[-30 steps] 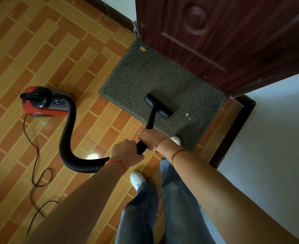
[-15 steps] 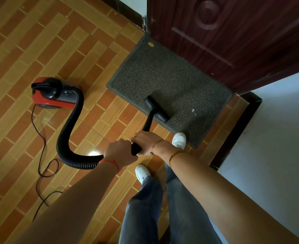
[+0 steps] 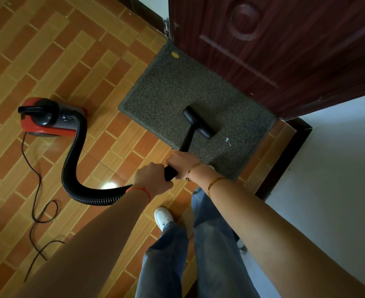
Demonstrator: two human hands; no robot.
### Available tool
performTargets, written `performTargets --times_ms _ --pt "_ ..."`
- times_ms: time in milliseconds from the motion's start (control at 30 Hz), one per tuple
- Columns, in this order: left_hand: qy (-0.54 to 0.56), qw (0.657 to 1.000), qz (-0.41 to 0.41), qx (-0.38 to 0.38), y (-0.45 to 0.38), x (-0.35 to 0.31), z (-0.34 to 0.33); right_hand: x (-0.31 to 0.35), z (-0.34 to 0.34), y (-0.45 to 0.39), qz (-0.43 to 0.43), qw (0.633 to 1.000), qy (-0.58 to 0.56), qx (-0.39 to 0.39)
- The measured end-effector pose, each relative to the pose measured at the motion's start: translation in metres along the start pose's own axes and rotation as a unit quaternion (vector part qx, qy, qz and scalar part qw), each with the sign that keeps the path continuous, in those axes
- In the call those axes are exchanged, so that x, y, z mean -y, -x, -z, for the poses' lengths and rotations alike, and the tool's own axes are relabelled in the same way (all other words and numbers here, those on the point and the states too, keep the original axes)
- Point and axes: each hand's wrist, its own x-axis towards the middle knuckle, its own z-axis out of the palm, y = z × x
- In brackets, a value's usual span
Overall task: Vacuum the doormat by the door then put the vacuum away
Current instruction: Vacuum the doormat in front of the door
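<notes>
Nozzle (image 3: 198,122) sat mid-mat (image 3: 166,89), straight ahead of both hands along the wand (image 3: 187,141); right hand (image 3: 182,162) gripped it nearer the nozzle, left hand (image 3: 151,178) behind. Vacuum (image 3: 48,119) sat left.

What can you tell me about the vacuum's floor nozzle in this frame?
The floor nozzle is a black, elongated, plastic-looking head lying flat on the grey doormat, set diagonally near the mat's middle. A rigid black tube joins its centre and slopes back toward the person. The right hand grips the tube higher up, the left hand just behind it where the ribbed hose begins. A pale scrap lies on the mat just right of it.
</notes>
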Motion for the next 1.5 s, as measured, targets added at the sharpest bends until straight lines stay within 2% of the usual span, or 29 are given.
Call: performTargets --times_ms 433,767,1133,1500 --pt "0.061 0.998 -0.013 0.006 -0.097 -0.104 0.078 -0.155 0.068 0.003 -0.010 1.000 0.025 0.017" --pt "0.095 0.995 -0.014 -0.002 -0.147 -0.138 0.120 -0.233 0.116 0.003 -0.012 0.999 0.015 0.039" --pt "0.056 0.998 -0.018 -0.026 -0.129 -0.130 0.115 -0.212 0.101 0.003 0.003 0.999 0.017 0.032" --pt "-0.010 0.999 -0.052 -0.004 -0.049 -0.077 0.058 -0.108 0.036 0.031 -0.029 0.998 -0.057 0.011"
